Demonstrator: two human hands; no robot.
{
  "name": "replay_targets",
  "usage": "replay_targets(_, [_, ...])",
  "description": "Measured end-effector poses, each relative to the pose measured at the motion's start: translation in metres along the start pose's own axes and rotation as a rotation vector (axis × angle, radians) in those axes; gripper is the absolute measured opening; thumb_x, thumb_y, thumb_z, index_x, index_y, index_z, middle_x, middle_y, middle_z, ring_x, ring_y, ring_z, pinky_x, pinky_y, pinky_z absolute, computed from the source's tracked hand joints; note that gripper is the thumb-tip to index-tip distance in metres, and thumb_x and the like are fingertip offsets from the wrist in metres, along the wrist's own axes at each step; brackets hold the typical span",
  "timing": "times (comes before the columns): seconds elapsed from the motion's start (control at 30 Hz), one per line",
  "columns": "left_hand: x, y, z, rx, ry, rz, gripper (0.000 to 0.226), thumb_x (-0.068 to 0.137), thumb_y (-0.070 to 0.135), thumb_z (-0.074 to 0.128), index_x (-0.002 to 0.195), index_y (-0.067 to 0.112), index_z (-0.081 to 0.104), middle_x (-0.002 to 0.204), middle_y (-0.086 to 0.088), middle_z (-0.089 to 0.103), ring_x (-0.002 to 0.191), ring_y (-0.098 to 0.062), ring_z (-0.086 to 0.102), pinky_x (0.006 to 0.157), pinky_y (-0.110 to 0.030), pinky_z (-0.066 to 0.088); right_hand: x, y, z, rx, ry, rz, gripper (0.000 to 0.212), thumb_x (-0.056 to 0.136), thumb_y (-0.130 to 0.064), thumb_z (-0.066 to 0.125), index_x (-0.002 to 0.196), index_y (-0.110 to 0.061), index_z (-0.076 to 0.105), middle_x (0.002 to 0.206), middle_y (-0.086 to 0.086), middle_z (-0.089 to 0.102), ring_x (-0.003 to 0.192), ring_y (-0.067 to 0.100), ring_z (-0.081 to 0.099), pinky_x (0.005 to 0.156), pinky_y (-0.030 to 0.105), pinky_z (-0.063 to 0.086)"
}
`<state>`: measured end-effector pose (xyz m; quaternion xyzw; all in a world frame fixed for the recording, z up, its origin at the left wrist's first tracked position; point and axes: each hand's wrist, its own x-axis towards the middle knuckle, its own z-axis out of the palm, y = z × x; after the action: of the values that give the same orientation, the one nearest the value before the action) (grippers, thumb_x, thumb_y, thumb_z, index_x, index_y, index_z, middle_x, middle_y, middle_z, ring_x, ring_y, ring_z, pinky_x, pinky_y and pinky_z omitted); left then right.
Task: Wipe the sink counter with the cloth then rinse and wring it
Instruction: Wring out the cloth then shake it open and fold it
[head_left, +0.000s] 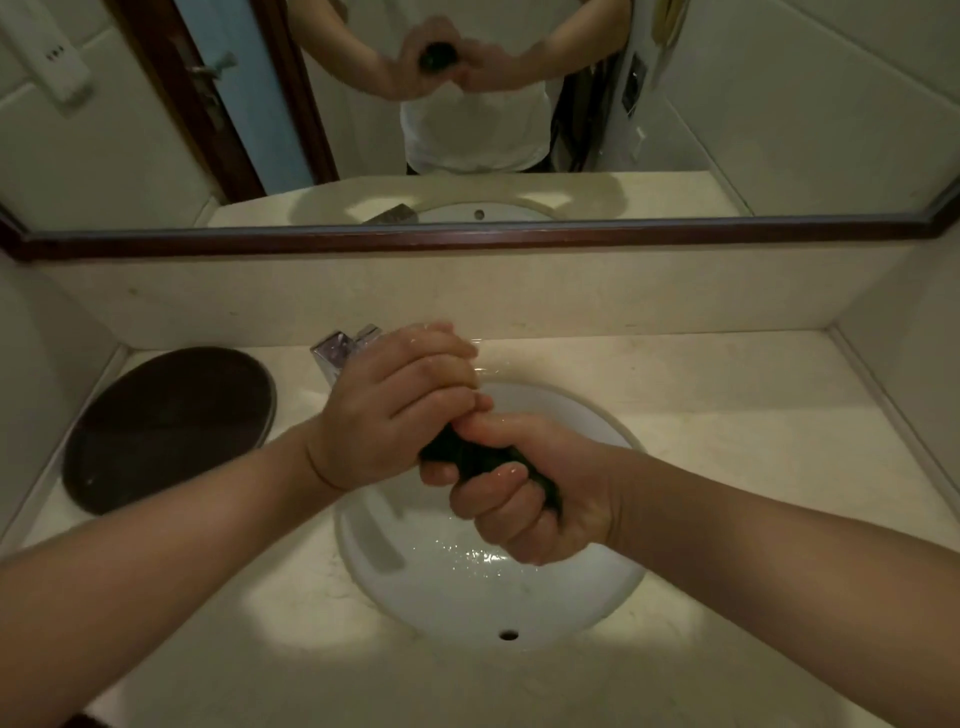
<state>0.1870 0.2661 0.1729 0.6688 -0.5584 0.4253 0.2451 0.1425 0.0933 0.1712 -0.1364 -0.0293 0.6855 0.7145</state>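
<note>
Over the basin (467, 597) below my hands, my left hand (395, 410) and right hand (524, 493) clench the twisted cloth (467, 454); drifting sideways could drip onto the counter (727, 415).

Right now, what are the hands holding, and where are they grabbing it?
A dark cloth, twisted up: left hand grips one end, right hand the other.

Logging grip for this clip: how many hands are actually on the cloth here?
2. The left hand grips the far end of the dark cloth, the right hand its near end, both over the sink. Most of the cloth is hidden inside the fists.
</note>
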Motion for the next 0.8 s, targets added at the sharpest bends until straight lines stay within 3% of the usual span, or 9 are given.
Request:
replay_targets(0.1, [0.011,-0.007,-0.009,-0.028,-0.226,-0.059,0.01,0.091,0.011,0.063,0.083,0.004,0.063,0.071,-0.013,0.067,0.062,-0.027,0.062,0.056,-0.036,0.052,-0.002,0.0,0.009,0.011,0.04,-0.035,0.026,0.09,-0.035,0.061,0.088,-0.014,0.046,0.056,-0.008,0.027,0.042,0.006,0.023,0.034,0.013,0.018])
replay_targets(0.2, [0.012,-0.011,-0.008,0.104,-0.454,-0.148,0.033,0.091,0.02,0.054,0.062,0.006,0.056,0.054,-0.01,0.054,0.042,-0.027,0.05,0.038,-0.029,0.037,-0.005,-0.003,0.013,-0.348,0.389,-0.099,0.03,0.087,-0.029,0.062,0.072,-0.024,0.037,0.051,-0.012,0.021,0.041,0.004,0.015,0.032,0.012,0.015])
replay_targets(0.27, [0.022,-0.011,-0.006,0.19,-0.635,-0.206,0.031,0.086,0.028,0.049,0.063,0.008,0.054,0.052,-0.009,0.053,0.038,-0.027,0.049,0.041,-0.025,0.03,-0.003,-0.01,0.013,-0.621,0.728,-0.134,0.035,0.091,-0.019,0.059,0.066,-0.024,0.036,0.049,-0.009,0.023,0.039,0.005,0.015,0.036,0.014,0.012])
replay_targets(0.33, [0.033,-0.01,-0.001,0.33,-0.99,-0.349,0.025,0.087,0.032,0.051,0.081,0.01,0.062,0.068,-0.007,0.06,0.054,-0.03,0.056,0.05,-0.03,0.035,0.001,-0.019,0.014,-0.936,1.023,-0.153,0.029,0.088,-0.013,0.062,0.068,-0.019,0.042,0.044,-0.005,0.031,0.035,0.009,0.023,0.039,0.017,0.016])
replay_targets(0.37, [0.038,-0.01,0.002,0.368,-1.131,-0.458,0.021,0.088,0.032,0.053,0.089,0.013,0.064,0.072,-0.005,0.058,0.061,-0.029,0.054,0.056,-0.032,0.038,0.004,-0.024,0.013,-1.095,1.137,-0.158,0.022,0.085,-0.011,0.062,0.07,-0.014,0.047,0.041,-0.004,0.037,0.032,0.011,0.029,0.037,0.018,0.021])
replay_targets(0.43, [0.041,-0.012,0.011,0.356,-1.241,-0.634,0.009,0.086,0.025,0.058,0.087,0.017,0.062,0.067,-0.001,0.046,0.06,-0.024,0.047,0.058,-0.032,0.039,0.01,-0.034,0.008,-1.397,1.294,-0.136,0.012,0.081,-0.012,0.062,0.073,-0.007,0.056,0.045,-0.001,0.047,0.035,0.012,0.041,0.035,0.016,0.029])
replay_targets(0.53, [0.027,-0.008,0.022,0.251,-1.269,-0.812,0.015,0.084,0.014,0.055,0.07,0.017,0.052,0.061,-0.001,0.039,0.059,-0.022,0.045,0.057,-0.031,0.037,0.017,-0.042,-0.008,-1.805,1.373,0.016,0.013,0.079,-0.017,0.061,0.082,-0.008,0.069,0.069,0.006,0.064,0.062,0.021,0.058,0.051,0.024,0.041])
replay_targets(0.63, [0.007,-0.004,0.029,-0.003,-1.26,-1.066,0.028,0.084,0.013,0.057,0.058,0.016,0.048,0.055,-0.002,0.044,0.051,-0.017,0.043,0.051,-0.028,0.034,0.02,-0.047,-0.021,-2.045,1.34,0.116,0.01,0.079,-0.017,0.059,0.081,-0.015,0.068,0.061,0.0,0.054,0.065,0.024,0.056,0.049,0.024,0.037])
replay_targets(0.8, [-0.011,0.013,0.034,-0.535,-0.823,-1.603,0.03,0.075,0.003,0.068,0.052,0.01,0.05,0.044,-0.005,0.042,0.035,-0.017,0.036,0.038,-0.02,0.027,0.011,-0.055,-0.025,-2.364,1.209,0.096,0.008,0.076,-0.031,0.063,0.075,-0.023,0.06,0.067,0.002,0.052,0.063,0.026,0.05,0.054,0.026,0.037])
